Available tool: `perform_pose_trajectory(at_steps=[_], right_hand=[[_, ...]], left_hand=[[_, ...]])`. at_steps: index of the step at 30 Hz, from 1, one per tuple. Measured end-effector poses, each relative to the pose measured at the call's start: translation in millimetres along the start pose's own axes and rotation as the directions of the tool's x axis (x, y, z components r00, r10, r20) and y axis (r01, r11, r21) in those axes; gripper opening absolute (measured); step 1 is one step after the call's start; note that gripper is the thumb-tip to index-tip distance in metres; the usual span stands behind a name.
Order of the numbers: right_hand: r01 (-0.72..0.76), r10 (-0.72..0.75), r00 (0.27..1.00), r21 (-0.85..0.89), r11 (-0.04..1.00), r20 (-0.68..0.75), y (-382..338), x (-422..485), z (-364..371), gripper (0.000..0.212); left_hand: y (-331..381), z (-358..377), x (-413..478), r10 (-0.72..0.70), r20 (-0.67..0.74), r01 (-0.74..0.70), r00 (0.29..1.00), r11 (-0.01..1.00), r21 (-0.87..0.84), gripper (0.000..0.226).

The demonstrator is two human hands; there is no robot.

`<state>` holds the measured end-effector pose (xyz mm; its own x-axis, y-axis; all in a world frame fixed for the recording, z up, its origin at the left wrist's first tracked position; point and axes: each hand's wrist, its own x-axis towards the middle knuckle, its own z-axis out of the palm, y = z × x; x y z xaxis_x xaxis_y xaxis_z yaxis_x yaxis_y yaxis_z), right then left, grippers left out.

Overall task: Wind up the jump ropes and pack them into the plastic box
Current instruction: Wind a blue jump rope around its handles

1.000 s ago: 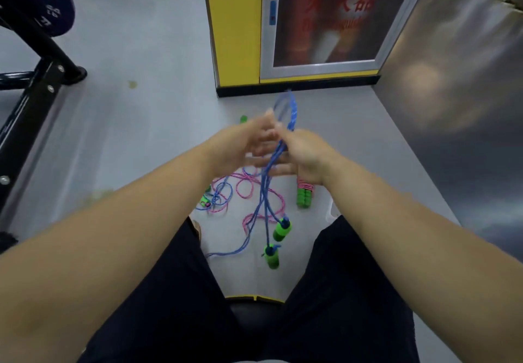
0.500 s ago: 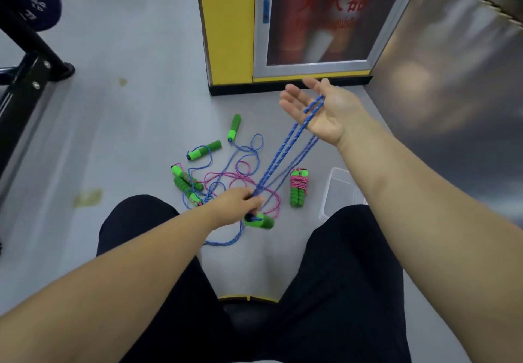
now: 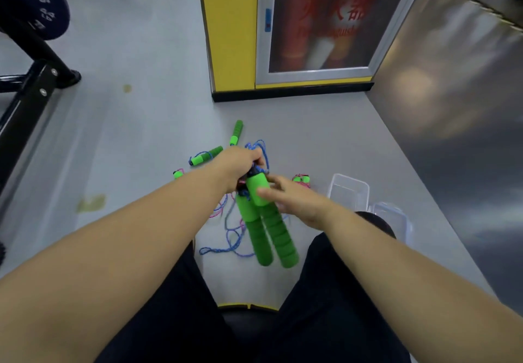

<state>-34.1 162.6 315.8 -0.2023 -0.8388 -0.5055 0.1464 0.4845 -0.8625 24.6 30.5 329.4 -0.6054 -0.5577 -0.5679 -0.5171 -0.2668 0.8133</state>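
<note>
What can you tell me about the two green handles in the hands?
The two green handles look like soft foam, with ribbed grips and a smoother top part. They hang side by side, their free ends pointing towards the person's lap, and look a little blurred. The left hand grips their top ends, where the blue cord bunches up. The right hand rests its thumb on one handle; whether it grips is unclear.
</note>
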Motion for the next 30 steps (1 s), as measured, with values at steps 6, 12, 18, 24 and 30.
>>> perform_pose_trajectory(at_steps=[6, 12, 18, 24, 30], right_hand=[[-0.031, -0.038, 0.988, 0.436, 0.899, 0.148, 7, -8, 12, 0.027], [0.079, -0.064, 0.997, 0.588, 0.805, -0.046, 3, -9, -3, 0.020], [0.210, -0.080, 0.967, 0.588, 0.781, -0.240, -1, -1, -2, 0.028], [0.228, -0.124, 0.964, 0.493, 0.840, -0.235, 1, -3, 5, 0.014], [0.204, -0.103, 0.970, 0.512, 0.834, -0.218, 11, -3, 13, 0.032]], left_hand=[[18, 10, -8, -0.068, 0.065, 0.085, 0.996, 0.944, -0.318, 0.039], [0, 2, -19, -0.043, 0.062, 0.058, 0.997, 0.965, -0.256, 0.033], [-33, 15, -49, 0.023, 0.328, 0.026, 0.944, 0.989, -0.144, 0.014], [-37, 16, -43, 0.143, 0.122, -0.138, 0.982, 0.989, -0.043, 0.030], [-41, 17, -44, 0.173, 0.103, -0.162, 0.980, 0.981, -0.106, 0.024]])
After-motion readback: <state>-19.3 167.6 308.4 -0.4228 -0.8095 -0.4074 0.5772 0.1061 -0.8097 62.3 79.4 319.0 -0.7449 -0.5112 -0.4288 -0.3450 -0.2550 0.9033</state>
